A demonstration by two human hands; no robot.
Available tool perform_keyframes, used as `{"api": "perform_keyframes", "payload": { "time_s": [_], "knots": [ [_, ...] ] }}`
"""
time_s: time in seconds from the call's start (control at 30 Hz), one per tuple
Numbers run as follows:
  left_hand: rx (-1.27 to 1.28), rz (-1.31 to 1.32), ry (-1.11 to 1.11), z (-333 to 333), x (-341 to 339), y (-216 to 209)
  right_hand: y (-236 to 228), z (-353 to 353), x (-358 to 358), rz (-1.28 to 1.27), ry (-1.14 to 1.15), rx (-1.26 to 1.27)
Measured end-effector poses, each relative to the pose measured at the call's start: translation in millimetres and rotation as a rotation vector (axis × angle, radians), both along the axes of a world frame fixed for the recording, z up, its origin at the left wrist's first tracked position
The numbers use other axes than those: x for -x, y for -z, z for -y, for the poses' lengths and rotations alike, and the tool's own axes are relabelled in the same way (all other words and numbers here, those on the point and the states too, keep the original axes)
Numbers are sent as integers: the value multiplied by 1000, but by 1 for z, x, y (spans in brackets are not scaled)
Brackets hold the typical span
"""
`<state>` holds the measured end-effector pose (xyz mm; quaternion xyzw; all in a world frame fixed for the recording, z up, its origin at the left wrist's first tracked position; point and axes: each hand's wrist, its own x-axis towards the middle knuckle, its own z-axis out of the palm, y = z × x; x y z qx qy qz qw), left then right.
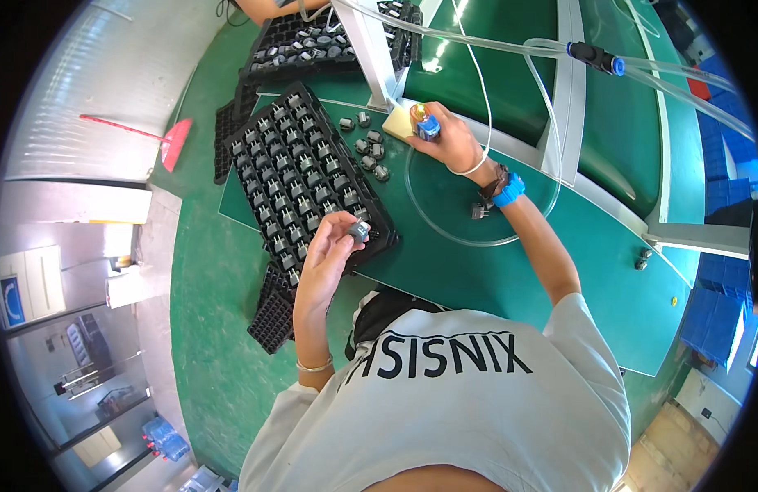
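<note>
Left hand [328, 250] pinching small grey part [358, 232] by black tray [384, 226]; right hand [454, 146] curled round blue-and-amber implement [426, 125] near yellow block [397, 124], green table [485, 283] below.

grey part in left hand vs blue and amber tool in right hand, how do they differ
The part is mostly grey; the tool is blue and amber. The part is pinched in the left hand near the black tray; the tool is gripped in the right hand near the yellow block. Both are handheld.
</note>
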<state>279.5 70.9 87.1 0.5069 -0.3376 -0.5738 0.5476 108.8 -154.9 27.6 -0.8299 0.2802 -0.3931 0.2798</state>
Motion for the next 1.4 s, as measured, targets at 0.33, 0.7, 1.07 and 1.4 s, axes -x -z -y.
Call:
{"api": "perform_keyframes", "payload": {
  "time_s": [0.33,0.7,1.07,1.4],
  "knots": [
    [19,-37,-32,-1,5,1,-11,0,-4,58,9,0],
    [76,-56,-70,1,9,3,19,150,46,32,514,201],
    [250,-39,-156,21,27,-13,-3,123,45,26,494,360],
    [428,-42,-120,33,39,-13,-77,-79,4,404,-421,-1374]
  ]
}}
